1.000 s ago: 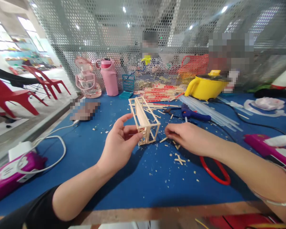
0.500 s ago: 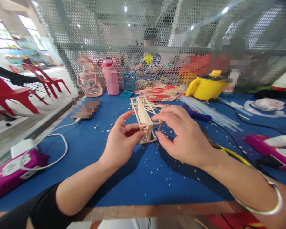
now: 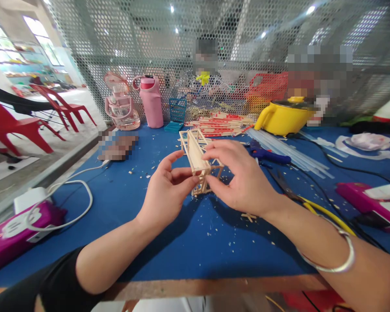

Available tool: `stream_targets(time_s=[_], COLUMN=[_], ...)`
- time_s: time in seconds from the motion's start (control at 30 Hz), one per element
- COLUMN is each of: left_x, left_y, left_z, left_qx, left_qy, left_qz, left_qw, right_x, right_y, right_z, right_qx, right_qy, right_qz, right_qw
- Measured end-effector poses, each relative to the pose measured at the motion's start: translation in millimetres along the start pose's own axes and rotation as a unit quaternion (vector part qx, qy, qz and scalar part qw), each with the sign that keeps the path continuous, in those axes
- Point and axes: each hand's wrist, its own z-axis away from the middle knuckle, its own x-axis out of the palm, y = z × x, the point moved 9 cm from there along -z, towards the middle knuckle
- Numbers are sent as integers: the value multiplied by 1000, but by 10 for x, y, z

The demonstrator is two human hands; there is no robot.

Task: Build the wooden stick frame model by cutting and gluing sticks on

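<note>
A small frame model built of thin wooden sticks (image 3: pixel 195 151), with a flat pale strip along its middle, stands over the blue table (image 3: pixel 182 255). My left hand (image 3: pixel 167 190) grips its near left corner between thumb and fingers. On the other side my right hand (image 3: pixel 238 180) has thumb and fingertips closed on the near end of the model. That hand covers part of the model's right side. Behind the model lies a pile of red-tipped wooden sticks (image 3: pixel 221 123). A blue glue gun (image 3: pixel 268 154) rests beyond my right hand.
Yellow-handled pliers (image 3: pixel 312 206) and clear glue sticks (image 3: pixel 292 151) lie to the right, near a yellow pot (image 3: pixel 287 117). Purple power strips (image 3: pixel 22 229) flank the work area. Pink bottles (image 3: pixel 151 102) stand before a perforated metal screen (image 3: pixel 143 39); people are behind it.
My right hand has moved left and closed its fingers onto the near end of the stick model. My left hand keeps its hold, almost unmoved. A small crossed stick piece now shows beneath my right wrist.
</note>
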Motion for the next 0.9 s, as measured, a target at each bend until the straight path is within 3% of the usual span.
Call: stream_targets(time_s=[0.1,0.23,0.3,0.5,0.9], left_x=[10,32,38,56,55], left_y=[15,27,34,25,7], left_z=[-7,-25,-38,-67,-59], left_qx=[8,20,31,36,-5], left_qy=[-8,-25,-30,-52,-78], left_qz=[0,-5,-10,-13,5], left_qw=[1000,999,999,998,997], right_x=[-111,232,402,714,815], right_y=[14,-12,-10,0,-37], right_z=[28,242,355,413,339], right_qx=[29,44,39,-12,9], right_qy=[-18,-226,-271,-303,-342], right_qz=[8,22,43,84,139], right_qw=[999,973,961,949,929])
